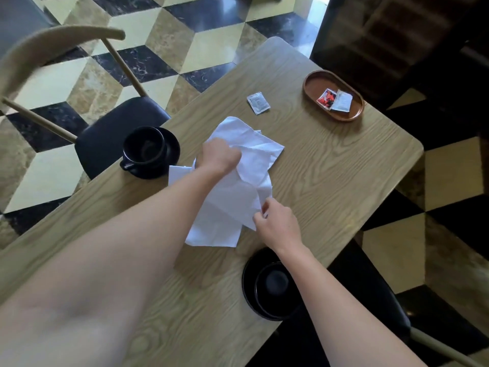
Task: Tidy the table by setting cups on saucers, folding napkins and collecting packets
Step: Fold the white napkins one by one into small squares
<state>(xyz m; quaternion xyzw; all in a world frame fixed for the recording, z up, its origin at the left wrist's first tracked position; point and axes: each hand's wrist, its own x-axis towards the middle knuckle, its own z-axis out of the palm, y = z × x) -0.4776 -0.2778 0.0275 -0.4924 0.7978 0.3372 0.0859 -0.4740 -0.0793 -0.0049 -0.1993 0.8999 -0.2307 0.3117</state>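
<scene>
A crumpled white napkin [232, 197] lies spread in the middle of the wooden table [330, 168]. My left hand [219, 154] is closed on its far part, and my right hand [277, 223] pinches its near right edge. A black cup [144, 148] stands on a black saucer [172, 149] at the table's left edge. A second black cup [275, 284] sits on its saucer [247, 282] near me, partly under my right forearm. A white packet [258, 102] lies loose on the table. An oval brown tray [312, 86] holds a red packet [326, 98] and a white packet [342, 102].
A wooden chair with a black seat [113, 133] stands against the table's left side. Another dark chair seat [370, 287] is at the near right edge. The floor around has a checkered tile pattern. A dark cabinet [397, 35] rises at the far right.
</scene>
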